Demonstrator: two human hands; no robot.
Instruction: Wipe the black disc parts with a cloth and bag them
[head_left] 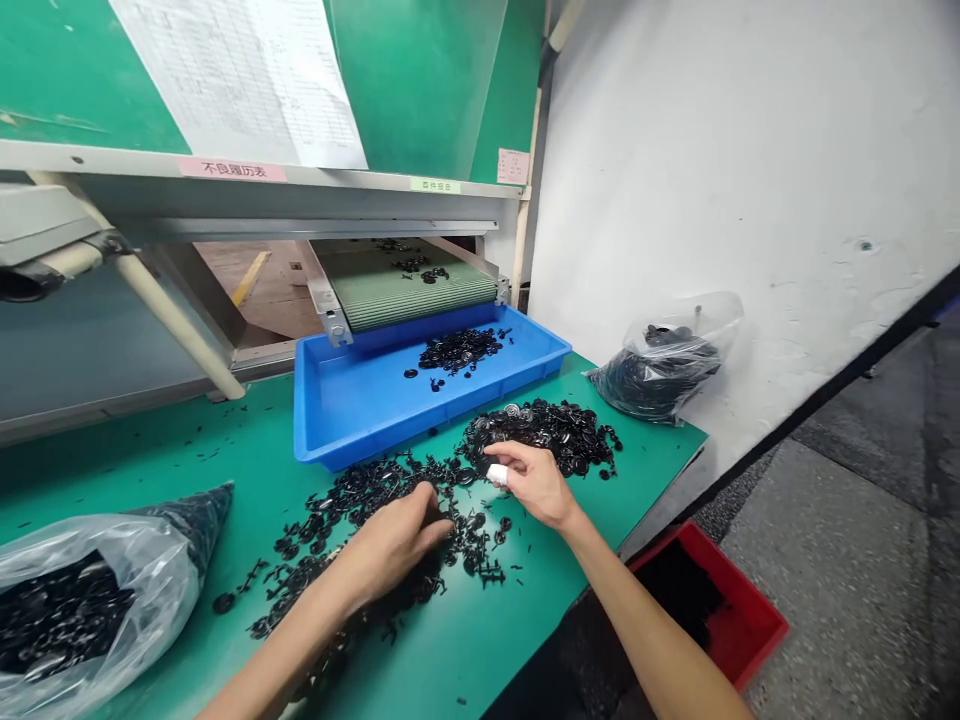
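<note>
Small black plastic parts lie spread in a long heap on the green table. My left hand is down at the middle of this heap, fingers curled together; what they hold, if anything, is hidden. My right hand is at the near left edge of a denser pile of round black parts. Its fingers are bent toward the pile with a white wrap on one finger, and whatever is between the fingertips is too small to tell.
Behind the heap stands a blue tray holding black parts, below a green conveyor belt. Plastic bags of black parts sit at left and right. A red bin is below the table's right edge.
</note>
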